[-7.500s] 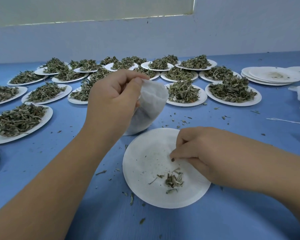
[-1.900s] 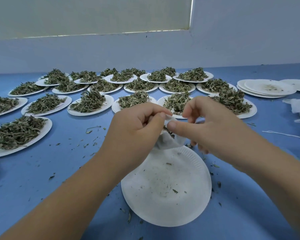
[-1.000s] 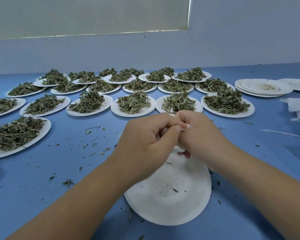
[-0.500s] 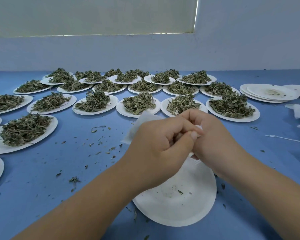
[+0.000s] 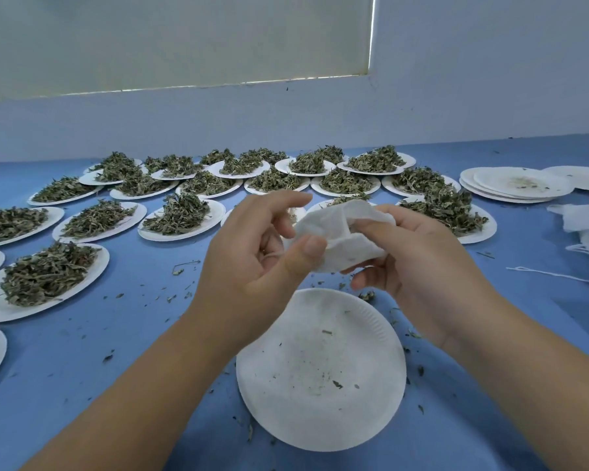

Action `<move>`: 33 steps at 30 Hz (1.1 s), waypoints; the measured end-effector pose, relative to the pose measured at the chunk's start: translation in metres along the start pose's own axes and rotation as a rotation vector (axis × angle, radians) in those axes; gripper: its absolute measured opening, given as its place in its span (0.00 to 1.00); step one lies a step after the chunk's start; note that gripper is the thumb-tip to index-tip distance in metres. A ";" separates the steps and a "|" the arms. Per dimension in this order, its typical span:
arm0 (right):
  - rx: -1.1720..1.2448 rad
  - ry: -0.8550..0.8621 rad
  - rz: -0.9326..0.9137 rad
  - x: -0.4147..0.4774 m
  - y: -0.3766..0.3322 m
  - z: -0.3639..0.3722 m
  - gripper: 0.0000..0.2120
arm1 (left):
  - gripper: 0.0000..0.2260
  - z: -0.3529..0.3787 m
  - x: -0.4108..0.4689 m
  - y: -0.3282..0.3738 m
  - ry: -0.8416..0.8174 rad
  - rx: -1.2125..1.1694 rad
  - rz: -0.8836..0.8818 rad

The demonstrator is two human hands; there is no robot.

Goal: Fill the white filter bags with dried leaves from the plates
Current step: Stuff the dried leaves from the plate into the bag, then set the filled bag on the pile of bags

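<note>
Above plate (image 5: pixel 286 406) (crumbs (image 5: pixel 337 384) only), crumpled filter bag (image 5: pixel 340 248)

herb-packing workroom, blue table (image 5: pixel 82 351) crowded with paper plates (image 5: pixel 184 229) of dried leaves (image 5: pixel 179 212)

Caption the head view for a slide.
Left hand and right hand hold a filter bag above a near-empty plate; leaf plates beyond.

Filter bag (image 5: pixel 346 244) in left hand (image 5: pixel 252 263), right hand (image 5: pixel 422 266)
</note>
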State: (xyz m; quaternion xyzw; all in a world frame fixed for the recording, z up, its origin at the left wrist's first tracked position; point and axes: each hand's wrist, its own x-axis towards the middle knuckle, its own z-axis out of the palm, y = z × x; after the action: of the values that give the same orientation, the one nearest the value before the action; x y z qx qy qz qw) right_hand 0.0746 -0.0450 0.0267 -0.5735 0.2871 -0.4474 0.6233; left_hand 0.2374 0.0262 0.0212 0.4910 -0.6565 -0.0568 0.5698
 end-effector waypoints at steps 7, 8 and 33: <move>0.145 -0.044 0.026 0.000 -0.002 -0.005 0.08 | 0.26 0.001 0.000 -0.018 -0.172 0.301 0.092; 0.177 -0.072 0.037 0.000 -0.002 -0.004 0.08 | 0.26 0.002 0.000 -0.021 -0.168 0.343 0.103; -0.249 -0.729 -0.260 -0.012 -0.015 0.192 0.23 | 0.09 -0.185 -0.087 0.025 0.148 0.422 -0.388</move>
State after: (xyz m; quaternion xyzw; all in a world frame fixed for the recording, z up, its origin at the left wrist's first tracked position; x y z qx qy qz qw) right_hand 0.2327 0.0545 0.0728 -0.7971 0.0245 -0.2516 0.5485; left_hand 0.3600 0.1898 0.0406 0.7179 -0.5044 0.0090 0.4797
